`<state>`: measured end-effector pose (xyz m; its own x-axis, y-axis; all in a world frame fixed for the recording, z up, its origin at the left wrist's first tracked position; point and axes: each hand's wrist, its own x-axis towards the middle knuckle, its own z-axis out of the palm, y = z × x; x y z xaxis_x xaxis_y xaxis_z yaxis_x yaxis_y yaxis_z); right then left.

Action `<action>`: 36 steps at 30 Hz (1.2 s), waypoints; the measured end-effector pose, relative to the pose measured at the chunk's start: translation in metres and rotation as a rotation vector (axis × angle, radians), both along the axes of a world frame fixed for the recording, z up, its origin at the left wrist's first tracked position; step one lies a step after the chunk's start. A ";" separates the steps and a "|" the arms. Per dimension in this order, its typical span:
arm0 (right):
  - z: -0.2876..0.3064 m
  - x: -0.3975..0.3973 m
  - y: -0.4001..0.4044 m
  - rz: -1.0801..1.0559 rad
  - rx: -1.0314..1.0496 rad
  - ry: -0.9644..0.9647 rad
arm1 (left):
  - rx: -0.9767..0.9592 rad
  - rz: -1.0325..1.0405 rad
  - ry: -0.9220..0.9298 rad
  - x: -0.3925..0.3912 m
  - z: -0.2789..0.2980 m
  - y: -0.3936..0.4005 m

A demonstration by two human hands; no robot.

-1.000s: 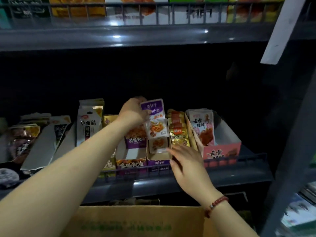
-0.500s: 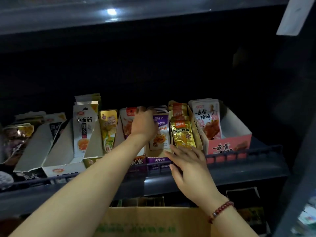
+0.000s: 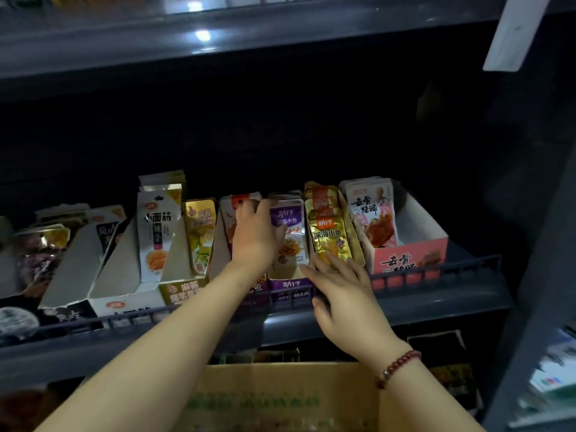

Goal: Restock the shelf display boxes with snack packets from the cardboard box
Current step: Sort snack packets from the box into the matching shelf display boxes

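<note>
A purple-and-white snack packet [image 3: 291, 235] stands upright in the purple display box [image 3: 290, 284] at the shelf's middle. My left hand [image 3: 254, 233] holds this packet at its left edge, with the fingertips curled over its top corner. My right hand [image 3: 339, 288] lies with straight, spread fingers against the lower edge of the gold packets [image 3: 330, 238] and the front of the purple box. The brown cardboard box [image 3: 280, 397] sits below my arms at the bottom of the view; its contents are blurred.
A pink display box [image 3: 411, 260] of white-and-pink packets stands at the right. To the left are yellow packets [image 3: 199, 235], white packets [image 3: 157, 232] and white display boxes. A low rail [image 3: 436, 272] runs along the shelf front. Another shelf [image 3: 187, 45] hangs overhead.
My left hand has lowered the purple packet from above the box down into the purple box. My right hand has stayed at the box front, fingers spreading slightly.
</note>
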<state>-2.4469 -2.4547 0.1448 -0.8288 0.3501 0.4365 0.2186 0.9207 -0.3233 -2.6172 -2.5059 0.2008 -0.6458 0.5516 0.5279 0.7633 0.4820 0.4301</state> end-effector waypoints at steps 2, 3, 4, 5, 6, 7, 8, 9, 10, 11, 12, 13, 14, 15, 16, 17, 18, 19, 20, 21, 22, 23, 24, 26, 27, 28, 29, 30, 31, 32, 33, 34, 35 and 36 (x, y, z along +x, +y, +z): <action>0.007 0.005 -0.007 0.002 0.001 0.021 | 0.073 -0.073 0.026 0.015 -0.005 -0.018; 0.011 0.009 -0.012 0.002 0.001 0.028 | 0.095 -0.097 0.023 0.025 -0.008 -0.029; 0.014 0.014 -0.017 0.002 0.004 0.028 | 0.106 -0.114 0.019 0.036 -0.012 -0.040; 0.017 0.020 -0.023 -0.001 0.003 0.017 | 0.109 -0.130 0.018 0.047 -0.016 -0.051; 0.019 0.026 -0.029 -0.004 -0.002 0.003 | 0.106 -0.148 0.016 0.059 -0.022 -0.063; 0.020 0.033 -0.034 -0.005 -0.005 -0.013 | 0.103 -0.167 0.006 0.070 -0.028 -0.074; 0.020 0.041 -0.039 -0.007 -0.006 -0.033 | 0.101 -0.188 -0.019 0.082 -0.035 -0.086; 0.019 0.050 -0.045 -0.012 -0.008 -0.060 | 0.098 -0.209 -0.059 0.092 -0.043 -0.097; 0.016 0.059 -0.051 -0.021 -0.013 -0.096 | 0.092 -0.227 -0.111 0.102 -0.052 -0.108; 0.012 0.069 -0.057 -0.032 -0.028 -0.133 | 0.082 -0.240 -0.172 0.112 -0.062 -0.118; 0.006 0.081 -0.063 -0.046 -0.053 -0.164 | 0.064 -0.251 -0.235 0.120 -0.072 -0.128; 0.000 0.092 -0.068 -0.066 -0.087 -0.193 | 0.040 -0.262 -0.294 0.127 -0.084 -0.136; -0.008 0.104 -0.074 -0.092 -0.125 -0.225 | 0.003 -0.272 -0.346 0.133 -0.096 -0.143; -0.015 0.114 -0.080 -0.120 -0.164 -0.268 | -0.042 -0.282 -0.397 0.138 -0.109 -0.149; -0.022 0.124 -0.085 -0.141 -0.196 -0.322 | -0.094 -0.289 -0.456 0.143 -0.123 -0.155; -0.027 0.131 -0.089 -0.152 -0.222 -0.378 | -0.148 -0.292 -0.529 0.147 -0.135 -0.159; -0.032 0.137 -0.093 -0.153 -0.252 -0.416 | -0.207 -0.291 -0.615 0.151 -0.147 -0.163; -0.034 0.141 -0.097 -0.149 -0.296 -0.422 | -0.271 -0.290 -0.697 0.154 -0.158 -0.167; -0.035 0.145 -0.100 -0.143 -0.348 -0.401 | -0.339 -0.300 -0.763 0.156 -0.169 -0.169; -0.035 0.147 -0.102 -0.136 -0.394 -0.365 | -0.406 -0.323 -0.822 0.157 -0.179 -0.171; -0.036 0.148 -0.102 -0.130 -0.423 -0.333 | -0.471 -0.345 -0.893 0.157 -0.189 -0.172; -0.036 0.149 -0.102 -0.128 -0.438 -0.311 | -0.529 -0.361 -0.974 0.156 -0.196 -0.172; -0.037 0.149 -0.102 -0.128 -0.443 -0.298 | -0.586 -0.370 -1.053 0.154 -0.203 -0.173; -0.039 0.150 -0.102 -0.131 -0.439 -0.286 | -0.703 -0.417 -1.165 0.153 -0.212 -0.173; -0.040 0.149 -0.102 -0.132 -0.431 -0.287 | -0.772 -0.463 -1.205 0.153 -0.214 -0.173; -0.042 0.149 -0.101 -0.134 -0.423 -0.289 | -0.849 -0.514 -1.233 0.154 -0.213 -0.172; -0.043 0.148 -0.101 -0.139 -0.417 -0.292 | -0.926 -0.562 -1.252 0.156 -0.211 -0.172; -0.043 0.148 -0.101 -0.145 -0.417 -0.295 | -0.999 -0.595 -1.265 0.158 -0.208 -0.171; -0.044 0.147 -0.101 -0.150 -0.419 -0.296 | -1.069 -0.609 -1.271 0.161 -0.205 -0.171; -0.044 0.146 -0.101 -0.155 -0.423 -0.292 | -1.130 -0.607 -1.276 0.162 -0.203 -0.172; -0.044 0.146 -0.102 -0.160 -0.426 -0.286 | -1.167 -0.611 -1.291 0.163 -0.201 -0.173; -0.044 0.146 -0.102 -0.163 -0.430 -0.282 | -1.190 -0.631 -1.310 0.162 -0.201 -0.175; -0.044 0.146 -0.102 -0.164 -0.434 -0.281 | -1.202 -0.665 -1.330 0.161 -0.202 -0.176; -0.044 0.146 -0.102 -0.164 -0.440 -0.281 | -1.212 -0.699 -1.331 0.158 -0.203 -0.178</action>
<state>-2.3005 -2.5565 0.1005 -0.8116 0.5841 -0.0103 0.4813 0.6585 -0.5785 -2.4589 -2.6839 -0.0026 0.2149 0.4888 -0.8455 0.4376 0.7258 0.5308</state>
